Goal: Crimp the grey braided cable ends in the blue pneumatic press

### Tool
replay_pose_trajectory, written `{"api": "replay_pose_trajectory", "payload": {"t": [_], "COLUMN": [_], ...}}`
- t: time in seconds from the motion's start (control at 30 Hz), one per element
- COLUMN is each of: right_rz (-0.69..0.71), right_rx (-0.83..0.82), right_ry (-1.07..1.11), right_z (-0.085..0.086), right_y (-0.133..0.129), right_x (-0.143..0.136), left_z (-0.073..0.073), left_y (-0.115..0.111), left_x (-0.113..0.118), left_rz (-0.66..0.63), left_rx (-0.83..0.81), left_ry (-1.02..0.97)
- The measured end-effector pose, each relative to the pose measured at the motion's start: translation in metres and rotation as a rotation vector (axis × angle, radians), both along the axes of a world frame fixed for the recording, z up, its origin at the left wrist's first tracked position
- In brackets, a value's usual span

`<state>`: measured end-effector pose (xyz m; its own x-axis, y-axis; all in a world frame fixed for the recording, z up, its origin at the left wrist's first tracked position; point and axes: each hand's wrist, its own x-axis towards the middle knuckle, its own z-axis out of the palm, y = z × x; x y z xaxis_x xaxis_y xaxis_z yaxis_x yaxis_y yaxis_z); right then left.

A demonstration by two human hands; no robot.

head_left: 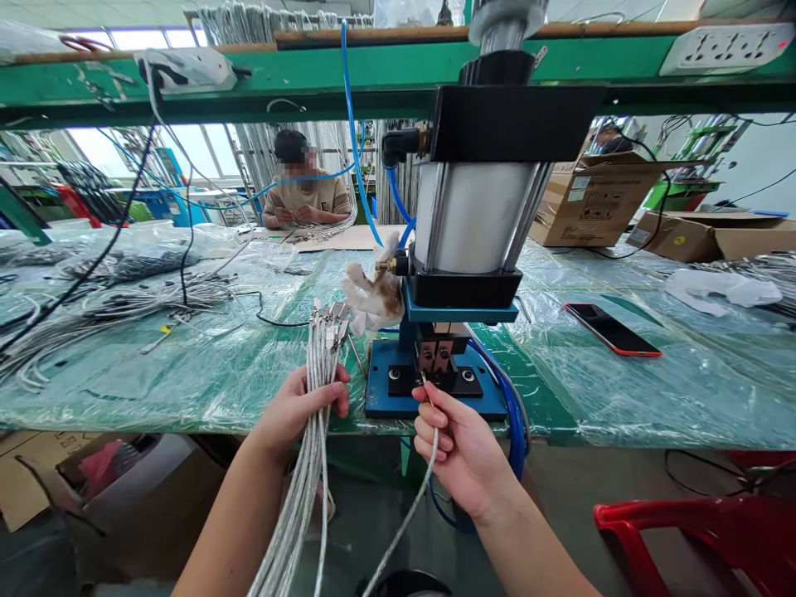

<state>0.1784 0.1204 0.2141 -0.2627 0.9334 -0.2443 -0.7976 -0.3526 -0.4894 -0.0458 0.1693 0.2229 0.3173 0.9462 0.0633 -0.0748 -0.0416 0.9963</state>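
Observation:
My left hand (311,404) is wrapped round a bundle of silvery braided cables (303,489), whose metal end fittings (329,322) point up and away from me. Between the thumb and fingers of my right hand (457,444) is the end of a single braided cable (404,526). Its tip is at the crimping jaws (435,356) of a pneumatic press (476,215); whether it sits inside them I cannot tell. The press stands on a blue base plate (379,402) at the table's front edge. A stained white cloth (376,294) hangs at its left side.
A phone (613,327) lies right of the press. Cable piles (155,307) cover the table's left. Cardboard boxes (597,199) stand at the back right. A person (308,195) sits across the table. Below right is a red stool (696,539). A green shelf beam (336,70) crosses overhead.

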Motion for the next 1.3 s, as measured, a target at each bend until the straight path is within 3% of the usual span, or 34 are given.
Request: {"api": "replay_pose_trajectory", "payload": {"t": [0.2, 0.33, 0.47, 0.57, 0.63, 0.73, 0.83, 0.97, 1.13, 1.23, 1.3], "right_rz": [0.025, 0.260, 0.699, 0.680, 0.615, 0.449, 0.357, 0.293, 0.025, 0.114, 0.317], "right_rx": [0.088, 0.210, 0.288, 0.519, 0.652, 0.690, 0.559, 0.519, 0.630, 0.746, 0.767], "right_ry": [-0.148, -0.434, -0.948, -1.620, -1.766, -1.406, -0.956, -0.899, -0.804, -0.850, -0.940], "right_z": [0.005, -0.012, -0.060, -0.084, -0.079, -0.049, -0.019, -0.001, 0.023, 0.028, 0.011], "right_y": [-0.012, -0.035, -0.054, -0.059, -0.058, -0.052, -0.041, -0.031, -0.036, -0.046, -0.052], "right_x": [0.001, 0.005, 0.008, 0.007, -0.001, -0.024, -0.053, -0.071, -0.049, -0.029, -0.019], "left_z": [-0.002, -0.005, -0.004, -0.004, -0.005, -0.008, -0.009, -0.009, -0.008, -0.009, -0.009], "left_y": [0.002, 0.002, 0.000, 0.001, 0.002, 0.004, 0.006, 0.005, 0.002, 0.003, 0.006], "left_x": [-0.001, 0.001, 0.001, 0.000, 0.000, 0.000, 0.000, -0.003, -0.003, 0.000, 0.001], "left_rz": [-0.008, 0.007, 0.015, -0.013, -0.018, -0.024, -0.053, -0.093, -0.101, -0.033, 0.034], "left_rx": [0.010, 0.009, 0.024, 0.024, 0.042, 0.077, 0.089, 0.093, 0.082, 0.012, -0.037], "left_ry": [0.019, -0.019, -0.022, 0.005, -0.004, -0.012, 0.046, 0.046, 0.029, -0.016, -0.156]}}
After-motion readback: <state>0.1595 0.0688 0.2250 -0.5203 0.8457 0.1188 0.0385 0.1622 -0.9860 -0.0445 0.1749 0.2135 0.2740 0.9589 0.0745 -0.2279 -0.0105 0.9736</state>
